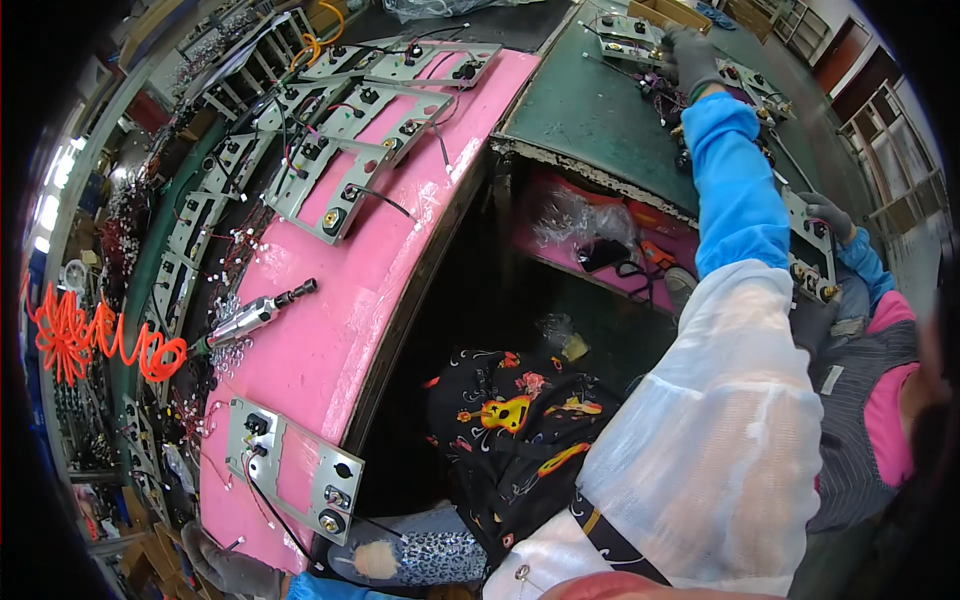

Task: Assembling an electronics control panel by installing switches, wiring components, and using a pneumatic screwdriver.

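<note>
The wearer's L hand (pixel 230 568), in a grey glove, is at the lower L edge of the pink bench (pixel 290 345), near 1 metal panel (pixel 333 482) w/ black fittings & thin cables; contact can't be confirmed. Its fingers are partly cut off from clear view, so can't tell if they pinch anything.

R hand (pixel 692 62), also gloved, reaches far out over the green bench (pixel 565 110), by another panel (pixel 625 44) & a wire bundle (pixel 662 100); fingers blurred, grip can't be told.

Pink bench also has a power driver (pixel 255 318) lying w/ tip toward the panel group (pixel 295 195); orange coiled hose (pixel 110 335) at L. Co-worker's gloved hand (pixel 828 214) is at far R.
</note>
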Available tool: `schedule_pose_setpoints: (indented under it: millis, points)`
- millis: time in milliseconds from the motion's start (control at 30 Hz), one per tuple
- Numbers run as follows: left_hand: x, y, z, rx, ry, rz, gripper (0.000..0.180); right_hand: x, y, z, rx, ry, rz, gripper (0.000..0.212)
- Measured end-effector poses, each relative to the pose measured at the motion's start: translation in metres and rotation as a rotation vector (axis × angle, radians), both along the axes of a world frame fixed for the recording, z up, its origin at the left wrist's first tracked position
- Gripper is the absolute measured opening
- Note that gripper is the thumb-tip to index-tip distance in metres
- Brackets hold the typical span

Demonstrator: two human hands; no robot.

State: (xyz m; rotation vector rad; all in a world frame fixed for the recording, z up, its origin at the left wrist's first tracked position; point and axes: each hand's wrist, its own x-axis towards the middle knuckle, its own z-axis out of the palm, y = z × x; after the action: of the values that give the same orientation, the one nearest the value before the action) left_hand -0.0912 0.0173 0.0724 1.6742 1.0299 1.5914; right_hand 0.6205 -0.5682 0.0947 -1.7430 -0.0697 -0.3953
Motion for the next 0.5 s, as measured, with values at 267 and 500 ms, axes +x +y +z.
schedule_pose_setpoints:
  millis: [267, 500]
  points:
    - [0.047, -0.052, 0.010, 0.081, 0.027, -0.052, 0.032, -0.075, 0.057, 0.054, 0.029, -0.351, 0.136, 0.029]
    - [0.116, -0.140, 0.033, -0.031, 0.497, -0.835, 0.040, -0.298, 0.231, -0.011, 0.278, 0.020, 1.163, 0.033]
